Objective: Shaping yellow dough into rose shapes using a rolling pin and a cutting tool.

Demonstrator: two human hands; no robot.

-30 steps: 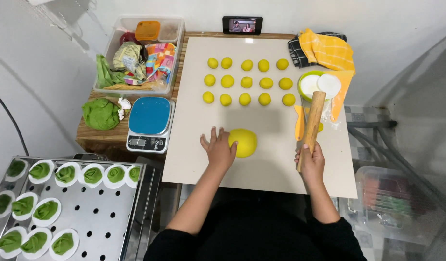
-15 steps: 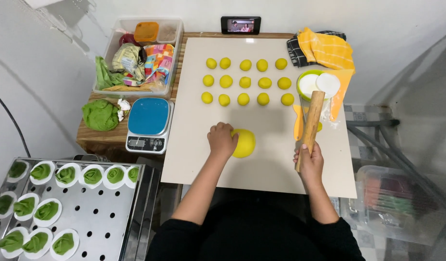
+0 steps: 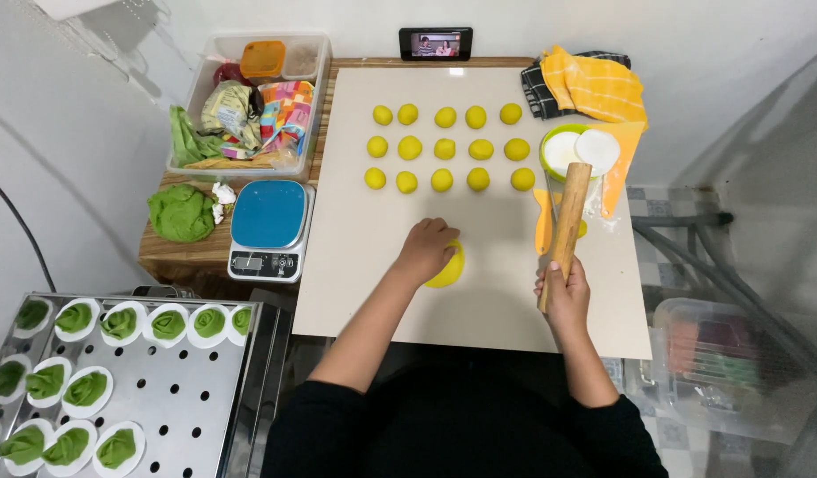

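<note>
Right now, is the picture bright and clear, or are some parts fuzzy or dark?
Head view: bright, even light, so the yellow dough balls and the wooden rolling pin in the right hand look sharp; the left hand casts only a soft shadow on the pale board; the clear bin at lower right looks dim and hazy; the wall edges bend slightly.

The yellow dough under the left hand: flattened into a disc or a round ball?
Flattened. The yellow dough piece shows as a thin arc at the edge of the left hand pressing it onto the board.
</note>
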